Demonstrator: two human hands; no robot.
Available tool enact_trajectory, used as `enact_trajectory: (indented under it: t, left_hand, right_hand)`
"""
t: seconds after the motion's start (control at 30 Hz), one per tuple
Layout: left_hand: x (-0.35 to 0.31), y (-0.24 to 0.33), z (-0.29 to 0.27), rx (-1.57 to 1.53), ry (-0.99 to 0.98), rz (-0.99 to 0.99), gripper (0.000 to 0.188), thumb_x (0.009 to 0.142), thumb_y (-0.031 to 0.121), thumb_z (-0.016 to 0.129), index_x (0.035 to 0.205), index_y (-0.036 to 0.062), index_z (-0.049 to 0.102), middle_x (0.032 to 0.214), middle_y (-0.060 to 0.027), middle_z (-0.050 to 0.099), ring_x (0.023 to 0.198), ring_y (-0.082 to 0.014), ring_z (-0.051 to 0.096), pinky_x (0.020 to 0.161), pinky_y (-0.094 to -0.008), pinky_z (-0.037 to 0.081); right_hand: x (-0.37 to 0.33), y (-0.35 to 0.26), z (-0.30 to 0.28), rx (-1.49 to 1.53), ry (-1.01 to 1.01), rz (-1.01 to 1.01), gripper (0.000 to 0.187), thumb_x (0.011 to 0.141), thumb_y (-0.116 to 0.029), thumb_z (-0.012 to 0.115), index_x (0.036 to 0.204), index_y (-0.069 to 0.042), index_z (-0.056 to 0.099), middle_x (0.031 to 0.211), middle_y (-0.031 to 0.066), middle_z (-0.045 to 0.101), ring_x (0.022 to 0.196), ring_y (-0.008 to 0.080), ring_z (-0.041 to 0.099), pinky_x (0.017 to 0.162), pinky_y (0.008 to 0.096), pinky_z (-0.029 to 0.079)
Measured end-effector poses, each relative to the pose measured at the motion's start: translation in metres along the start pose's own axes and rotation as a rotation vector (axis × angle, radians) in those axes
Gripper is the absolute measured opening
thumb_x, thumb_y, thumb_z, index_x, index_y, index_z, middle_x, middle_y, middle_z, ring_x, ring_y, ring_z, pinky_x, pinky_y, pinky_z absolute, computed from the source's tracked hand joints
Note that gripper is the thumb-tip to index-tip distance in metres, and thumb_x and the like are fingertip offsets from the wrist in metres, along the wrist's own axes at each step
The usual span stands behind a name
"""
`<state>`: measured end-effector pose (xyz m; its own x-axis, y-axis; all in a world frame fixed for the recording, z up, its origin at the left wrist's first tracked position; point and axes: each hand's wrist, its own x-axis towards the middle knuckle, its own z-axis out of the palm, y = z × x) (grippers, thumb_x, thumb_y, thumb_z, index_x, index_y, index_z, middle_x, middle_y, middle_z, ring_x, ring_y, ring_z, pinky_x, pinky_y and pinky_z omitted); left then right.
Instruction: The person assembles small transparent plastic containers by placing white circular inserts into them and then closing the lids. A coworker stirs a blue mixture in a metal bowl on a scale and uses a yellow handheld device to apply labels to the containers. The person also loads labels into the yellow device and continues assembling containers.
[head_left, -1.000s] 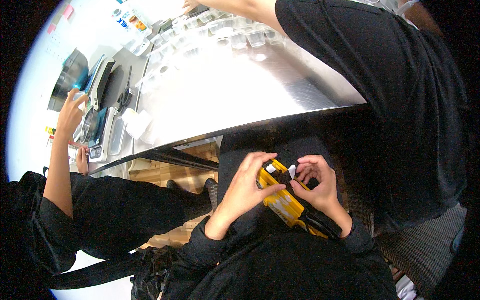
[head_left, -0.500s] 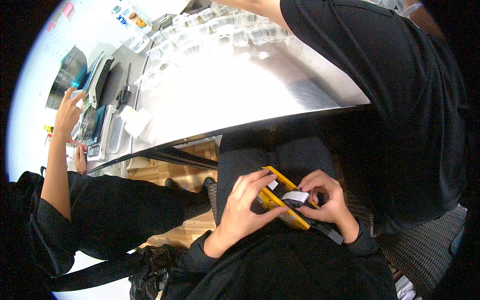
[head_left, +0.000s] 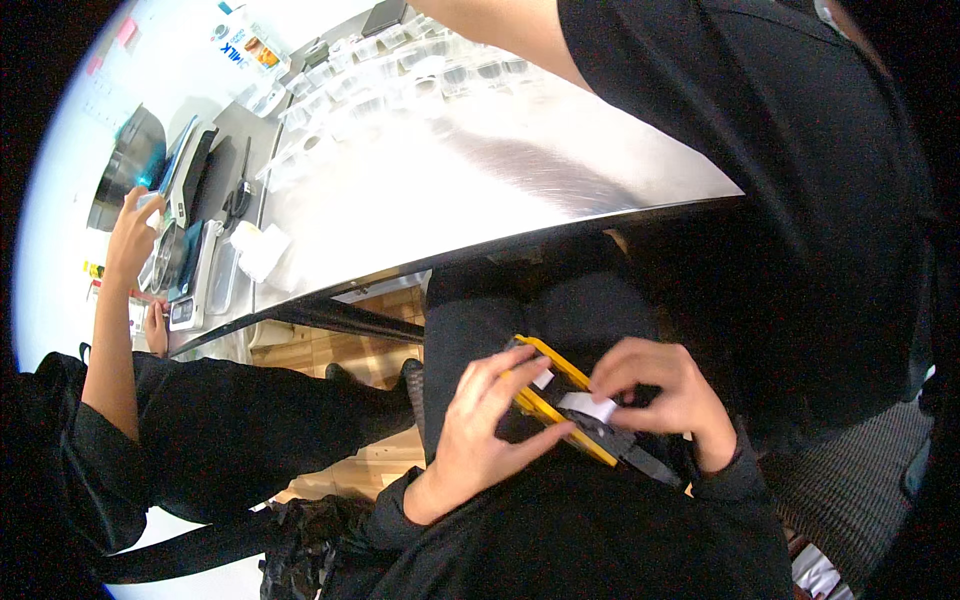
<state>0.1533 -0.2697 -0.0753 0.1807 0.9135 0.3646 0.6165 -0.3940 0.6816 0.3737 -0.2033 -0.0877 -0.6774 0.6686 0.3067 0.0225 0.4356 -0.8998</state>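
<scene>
Over my lap lies a yellow-and-black device (head_left: 593, 446) that looks like a label gun, its body opened out. My left hand (head_left: 478, 425) grips its yellow frame, fingers over the far side and thumb along the near edge. A white roll or strip of labels (head_left: 588, 404) sits in the middle of the device. The bent fingers of my right hand (head_left: 672, 395) close on the right end of this white strip; the fingertips are slightly blurred. A smaller white piece (head_left: 543, 379) shows inside the frame beside my left fingers. The black handle end points toward the lower right.
A steel table (head_left: 400, 210) stands ahead, with several clear plastic cups (head_left: 430, 90) at its back. At left, a co-worker's hand (head_left: 132, 240) is over a metal bowl near a scale (head_left: 184, 312). Another person's black sleeve (head_left: 740, 120) looms at right.
My right hand has shifted from beside the white roll to above its right end, fingers reaching further over it. The device sits slightly lower and further left. The view has tilted a little.
</scene>
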Motion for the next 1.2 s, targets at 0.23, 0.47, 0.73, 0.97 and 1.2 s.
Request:
enact_trajectory:
  t: [0.23, 0.47, 0.73, 0.97, 1.2]
  left_hand:
    - [0.005, -0.022, 0.006, -0.037, 0.032, -0.114, 0.053, 0.066, 0.017, 0.082, 0.111, 0.0032, 0.060, 0.113, -0.0167, 0.061, 0.105, -0.0298, 0.060, 0.089, -0.0375, 0.048]
    - [-0.002, -0.038, 0.011, -0.161, 0.093, -0.304, 0.041, 0.075, 0.012, 0.073, 0.113, 0.0025, 0.059, 0.111, -0.0161, 0.061, 0.104, -0.0282, 0.060, 0.089, -0.0357, 0.047]
    - [-0.003, -0.041, 0.022, -0.271, 0.179, -0.319, 0.038, 0.080, 0.005, 0.065, 0.116, 0.0004, 0.057, 0.111, -0.0153, 0.061, 0.103, -0.0246, 0.060, 0.090, -0.0336, 0.045]
    - [-0.006, -0.043, 0.016, -0.260, 0.055, -0.349, 0.034, 0.085, -0.001, 0.058, 0.119, -0.0022, 0.052, 0.120, -0.0118, 0.055, 0.115, -0.0208, 0.052, 0.102, -0.0331, 0.038]
    - [-0.001, -0.041, 0.021, -0.204, 0.162, -0.282, 0.031, 0.080, 0.001, 0.061, 0.110, 0.0028, 0.060, 0.104, -0.0150, 0.062, 0.098, -0.0257, 0.061, 0.086, -0.0327, 0.046]
  right_hand:
    - [0.039, 0.035, 0.019, 0.233, 0.032, 0.137, 0.026, 0.073, -0.013, 0.077, 0.096, -0.005, 0.068, 0.085, 0.0042, 0.067, 0.069, 0.0081, 0.062, 0.057, 0.0223, 0.049]
    - [0.041, 0.043, 0.031, 0.309, 0.101, 0.180, 0.026, 0.077, -0.005, 0.074, 0.101, 0.000, 0.065, 0.094, 0.0049, 0.061, 0.076, 0.0072, 0.061, 0.063, 0.0198, 0.050]
    - [0.031, 0.047, 0.032, 0.270, 0.087, 0.196, 0.025, 0.078, -0.011, 0.071, 0.102, -0.005, 0.066, 0.096, 0.0047, 0.063, 0.083, 0.0120, 0.062, 0.066, 0.0239, 0.051]
    - [0.031, 0.048, 0.030, 0.294, 0.085, 0.161, 0.023, 0.078, -0.010, 0.070, 0.099, -0.003, 0.066, 0.096, 0.0066, 0.064, 0.085, 0.0132, 0.062, 0.067, 0.0252, 0.052]
    - [0.030, 0.041, 0.022, 0.141, 0.033, 0.104, 0.019, 0.076, -0.010, 0.070, 0.093, -0.002, 0.068, 0.094, 0.0075, 0.063, 0.085, 0.0160, 0.062, 0.067, 0.0259, 0.052]
